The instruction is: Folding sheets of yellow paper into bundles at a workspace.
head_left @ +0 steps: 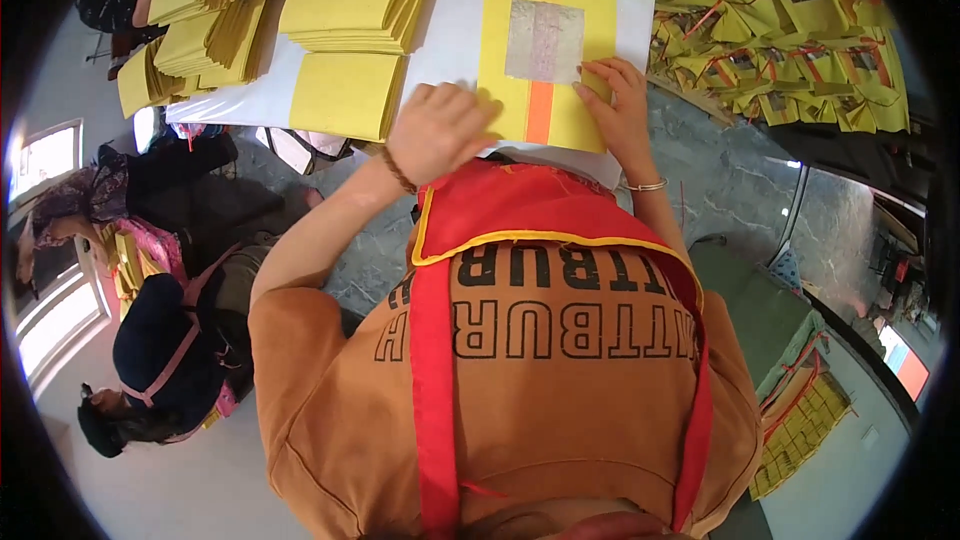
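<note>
A yellow paper sheet (500, 20) lies at the table's near edge, with a silvery-grey square (545, 40) and an orange strip (538, 110) down its middle. My left hand (440, 130) is at its lower left edge, fingers curled in; what they hold, if anything, is hidden. On the right side of the sheet rests my right hand (618, 105), with thumb and fingers apart near the square's lower right corner. Left of the sheet, folded yellow papers (345, 95) lie close to my left hand.
Thick stacks of folded yellow paper (350, 5) cover the left of the white table (450, 30). Strung yellow paper pieces (790, 70) with red ties are piled at the right. A seated person (170, 340) is at the left. A green surface (735, 310) stands at my right.
</note>
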### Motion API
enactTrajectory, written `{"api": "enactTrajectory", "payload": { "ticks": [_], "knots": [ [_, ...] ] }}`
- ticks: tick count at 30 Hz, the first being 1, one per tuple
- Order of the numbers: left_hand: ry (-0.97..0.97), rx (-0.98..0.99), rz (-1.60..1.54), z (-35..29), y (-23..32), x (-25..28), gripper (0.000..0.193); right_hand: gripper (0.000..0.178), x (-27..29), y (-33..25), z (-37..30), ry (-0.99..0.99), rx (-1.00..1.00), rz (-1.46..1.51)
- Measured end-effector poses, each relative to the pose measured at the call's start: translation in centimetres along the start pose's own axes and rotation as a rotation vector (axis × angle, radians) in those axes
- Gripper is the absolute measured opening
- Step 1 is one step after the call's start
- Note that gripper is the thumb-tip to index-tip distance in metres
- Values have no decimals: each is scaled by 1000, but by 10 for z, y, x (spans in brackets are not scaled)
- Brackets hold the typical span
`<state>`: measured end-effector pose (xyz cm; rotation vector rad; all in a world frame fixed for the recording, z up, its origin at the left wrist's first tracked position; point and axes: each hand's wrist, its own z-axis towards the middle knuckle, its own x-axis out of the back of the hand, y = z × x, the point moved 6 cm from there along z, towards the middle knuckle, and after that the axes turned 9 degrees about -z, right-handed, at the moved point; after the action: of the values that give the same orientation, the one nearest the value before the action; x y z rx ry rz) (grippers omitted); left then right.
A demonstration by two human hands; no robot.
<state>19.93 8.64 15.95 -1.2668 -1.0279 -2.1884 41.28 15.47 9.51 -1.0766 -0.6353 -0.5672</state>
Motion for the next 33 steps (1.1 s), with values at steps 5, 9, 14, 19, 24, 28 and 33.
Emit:
{"api": "enactTrajectory", "payload": {
  "ticks": [5, 9, 14, 19, 24, 28, 33],
  "knots": [
    [-91, -107, 82, 6, 2, -27, 32, 25, -4, 5, 0, -8, 7, 5],
    [-133, -105, 34, 9, -1, -27, 36, 19, -16, 26, -4, -72, -155, 301],
    [-242, -140, 165, 8, -1, -42, 60, 18, -5, 19, -7, -11, -172, 493],
    [-188, -51, 22, 10, -15, -48, 67, 41, -8, 16, -10, 24, -151, 577],
    [-115, -28, -144, 17, -25, -49, 69, 45, -12, 14, -7, 22, -134, 564],
    [-130, -23, -193, 18, -26, -51, 76, 46, -17, 18, -6, -12, -161, 657],
    [-169, -38, -168, 16, -27, -51, 70, 47, -12, 12, -4, -4, -126, 602]
  ]
}}
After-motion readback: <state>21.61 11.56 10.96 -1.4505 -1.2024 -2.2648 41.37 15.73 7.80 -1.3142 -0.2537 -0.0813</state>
